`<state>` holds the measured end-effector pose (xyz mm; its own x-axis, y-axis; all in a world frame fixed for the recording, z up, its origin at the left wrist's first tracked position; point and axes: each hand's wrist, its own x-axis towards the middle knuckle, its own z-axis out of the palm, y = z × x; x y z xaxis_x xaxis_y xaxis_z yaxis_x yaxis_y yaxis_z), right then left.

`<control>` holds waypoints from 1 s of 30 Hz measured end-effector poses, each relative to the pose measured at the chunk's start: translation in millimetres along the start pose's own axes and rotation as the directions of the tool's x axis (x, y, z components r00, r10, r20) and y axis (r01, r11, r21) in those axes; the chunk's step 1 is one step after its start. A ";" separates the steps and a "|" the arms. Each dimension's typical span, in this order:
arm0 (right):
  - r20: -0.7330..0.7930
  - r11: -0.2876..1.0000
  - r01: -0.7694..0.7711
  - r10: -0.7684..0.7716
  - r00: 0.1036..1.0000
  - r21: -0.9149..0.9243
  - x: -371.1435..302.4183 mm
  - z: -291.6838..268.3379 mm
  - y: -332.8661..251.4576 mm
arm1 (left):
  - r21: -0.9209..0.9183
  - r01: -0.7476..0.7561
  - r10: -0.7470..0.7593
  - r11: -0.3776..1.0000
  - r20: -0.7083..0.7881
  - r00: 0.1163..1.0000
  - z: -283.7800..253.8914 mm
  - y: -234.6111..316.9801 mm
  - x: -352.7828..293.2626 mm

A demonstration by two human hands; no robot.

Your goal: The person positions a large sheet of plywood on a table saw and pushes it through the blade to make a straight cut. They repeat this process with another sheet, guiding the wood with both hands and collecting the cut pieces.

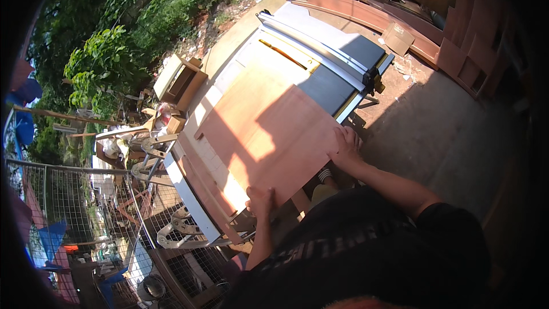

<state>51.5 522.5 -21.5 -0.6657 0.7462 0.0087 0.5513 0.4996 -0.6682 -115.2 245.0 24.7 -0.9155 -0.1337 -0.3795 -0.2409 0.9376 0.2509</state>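
A wide reddish-brown plywood sheet (286, 137) lies across the table saw (326, 88), its near edge toward my body. My left hand (261, 200) grips the near left corner, thumb on top and the other fingers mostly hidden below. At the near right corner, my right hand (346, 144) closes around the edge. The saw's long metal fence (320, 51) stands beyond the sheet on the far right. Between fence and sheet shows the slot with a yellow-edged insert (286, 54); I cannot make out a blade there. Shadows fall over the sheet and saw top.
Thin wooden strips (200, 180) lie left of the sheet on the work surface. A wire mesh fence (86, 212) and folding-ladder hinges (171, 232) are at the left. Wooden frames (366, 20) and a cardboard box (397, 39) stand far right; scrap wood (186, 83) lies far left.
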 end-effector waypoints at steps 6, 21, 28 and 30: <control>0.553 0.048 -0.621 0.402 0.729 0.783 -34.0 25.6 40.0 | 0.072 -0.072 0.080 0.995 -0.113 0.990 -7.4 8.4 54.9; 0.663 -0.573 -0.403 0.364 0.655 0.713 -78.0 12.0 47.7 | -0.003 -0.126 0.126 0.992 0.014 0.992 11.8 12.9 2.2; 0.645 -0.630 -0.312 0.410 0.645 0.712 -140.7 -11.3 99.0 | 0.085 -0.139 0.138 0.987 0.024 0.990 27.3 10.5 -35.8; 0.656 -0.658 -0.310 0.375 0.655 0.686 -151.2 -13.6 111.2 | 0.115 -0.132 0.132 0.985 0.006 0.991 20.1 26.1 -31.6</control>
<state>220.3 471.2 -87.0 -0.5596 0.3874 -0.7327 -0.5013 -0.8622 -0.0730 -86.0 280.1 25.3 -0.9375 -0.0069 -0.3479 -0.0796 0.9776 0.1950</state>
